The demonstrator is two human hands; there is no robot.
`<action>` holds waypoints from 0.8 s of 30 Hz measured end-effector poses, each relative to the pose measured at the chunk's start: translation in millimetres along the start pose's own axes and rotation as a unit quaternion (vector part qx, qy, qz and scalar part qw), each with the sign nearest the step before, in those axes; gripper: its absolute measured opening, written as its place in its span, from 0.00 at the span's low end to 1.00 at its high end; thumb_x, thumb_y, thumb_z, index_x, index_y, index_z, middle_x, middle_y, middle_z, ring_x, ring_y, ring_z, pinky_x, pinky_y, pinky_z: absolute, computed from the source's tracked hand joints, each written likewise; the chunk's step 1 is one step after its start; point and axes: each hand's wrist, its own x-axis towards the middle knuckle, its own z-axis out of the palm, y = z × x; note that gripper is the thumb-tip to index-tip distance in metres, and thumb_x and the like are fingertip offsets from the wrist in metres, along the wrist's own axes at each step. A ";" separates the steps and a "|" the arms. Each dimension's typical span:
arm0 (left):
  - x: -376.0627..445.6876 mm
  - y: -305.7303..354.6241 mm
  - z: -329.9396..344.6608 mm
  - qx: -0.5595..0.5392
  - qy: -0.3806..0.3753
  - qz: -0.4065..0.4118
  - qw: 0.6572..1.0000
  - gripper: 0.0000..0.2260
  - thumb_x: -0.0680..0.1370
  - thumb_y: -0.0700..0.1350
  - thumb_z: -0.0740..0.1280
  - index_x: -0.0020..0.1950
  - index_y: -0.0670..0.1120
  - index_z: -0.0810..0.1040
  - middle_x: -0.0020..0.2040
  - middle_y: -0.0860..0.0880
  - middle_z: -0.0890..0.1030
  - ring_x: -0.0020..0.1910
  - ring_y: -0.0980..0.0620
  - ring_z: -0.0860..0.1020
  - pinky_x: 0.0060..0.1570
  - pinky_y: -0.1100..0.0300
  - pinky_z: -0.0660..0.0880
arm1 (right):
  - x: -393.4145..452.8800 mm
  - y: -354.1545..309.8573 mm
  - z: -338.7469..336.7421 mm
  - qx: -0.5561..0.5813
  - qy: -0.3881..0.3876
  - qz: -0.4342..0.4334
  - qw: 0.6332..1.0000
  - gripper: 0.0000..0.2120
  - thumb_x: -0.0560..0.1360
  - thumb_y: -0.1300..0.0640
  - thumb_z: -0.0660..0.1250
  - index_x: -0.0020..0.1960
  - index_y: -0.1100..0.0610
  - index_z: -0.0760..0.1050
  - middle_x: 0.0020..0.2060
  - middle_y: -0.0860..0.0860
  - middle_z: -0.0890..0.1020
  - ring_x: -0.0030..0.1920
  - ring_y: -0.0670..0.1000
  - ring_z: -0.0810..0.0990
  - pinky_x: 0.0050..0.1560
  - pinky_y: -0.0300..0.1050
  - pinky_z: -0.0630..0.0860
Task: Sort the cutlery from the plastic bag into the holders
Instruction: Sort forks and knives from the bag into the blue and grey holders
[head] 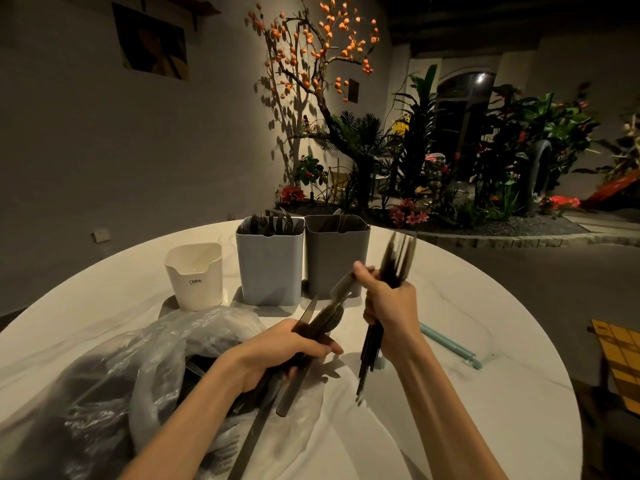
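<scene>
My left hand [277,351] grips a bundle of dark cutlery [313,327], knives and spoons fanned toward the holders, just above the clear plastic bag [149,362]. More dark cutlery lies inside the bag. My right hand [388,306] grips a bunch of dark forks [398,258], tines up and blurred, handles hanging below the fist. Its thumb and fingers also touch a piece from the left bundle. Three holders stand beyond: a white one [195,277] that looks empty, a light blue one [270,265] with several pieces, a grey one [336,258] with a few.
Everything sits on a round white marble table [485,306]. A pale teal stick [450,344] lies right of my right hand. A yellow chair [620,362] stands past the table's right edge. Plants and a lit decorative tree fill the background.
</scene>
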 end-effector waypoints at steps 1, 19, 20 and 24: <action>0.0 0.9 -0.1 -0.006 0.005 0.000 1.000 0.06 0.78 0.48 0.72 0.54 0.51 0.85 0.52 0.55 0.86 0.56 0.50 0.81 0.50 0.61 0.75 | 1.7 -1.3 -2.6 0.016 0.009 0.002 1.000 0.13 0.75 0.51 0.74 0.46 0.61 0.78 0.24 0.49 0.68 0.23 0.45 0.65 0.24 0.37 0.66; 4.9 -3.3 -3.4 -0.113 0.016 -0.007 0.993 0.07 0.82 0.38 0.65 0.55 0.39 0.82 0.43 0.42 0.80 0.27 0.55 0.68 0.25 0.65 0.67 | -2.4 -3.0 2.8 0.056 -0.083 0.075 0.992 0.15 0.83 0.52 0.62 0.51 0.66 0.76 0.40 0.60 0.86 0.38 0.56 0.86 0.41 0.49 0.83; 5.5 -3.8 -3.6 -0.110 0.016 -0.003 0.994 0.06 0.81 0.39 0.66 0.53 0.41 0.82 0.42 0.43 0.79 0.26 0.55 0.69 0.25 0.65 0.66 | -6.7 -1.4 5.0 0.039 -0.136 0.103 0.985 0.15 0.83 0.53 0.62 0.51 0.66 0.76 0.37 0.58 0.85 0.35 0.54 0.85 0.38 0.48 0.82; 7.2 -4.6 -3.5 -0.097 0.017 0.000 0.995 0.07 0.81 0.38 0.64 0.56 0.42 0.79 0.43 0.43 0.75 0.26 0.56 0.67 0.26 0.64 0.66 | -13.7 11.7 19.1 -0.024 -0.183 0.109 0.977 0.13 0.82 0.52 0.65 0.54 0.63 0.77 0.28 0.50 0.73 0.26 0.46 0.71 0.27 0.40 0.72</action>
